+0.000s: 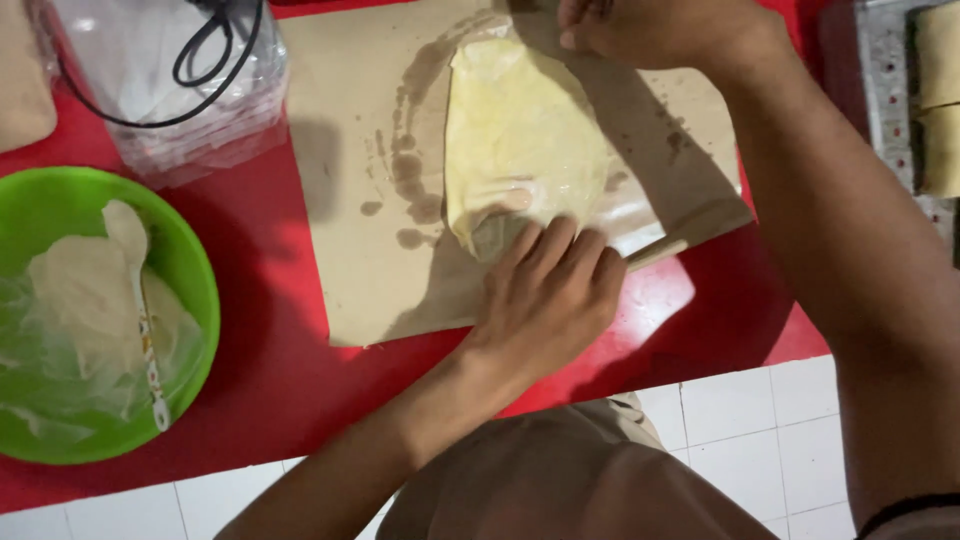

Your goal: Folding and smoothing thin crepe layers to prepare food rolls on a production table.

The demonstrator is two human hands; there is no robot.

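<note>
Stretching step: left hand (548, 290) flat, fingers pressing dough sheet (520, 150) near edge; right hand (650, 28) prob. pinching far edge, grip unclear; next needs gentle, even pull w/o tearing.

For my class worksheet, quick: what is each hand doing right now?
Left hand: open, fingers flat, pressing the near end of the yellow dough sheet.
Right hand: fingers curled at the dough's far end; an actual grip cannot be told.
</note>
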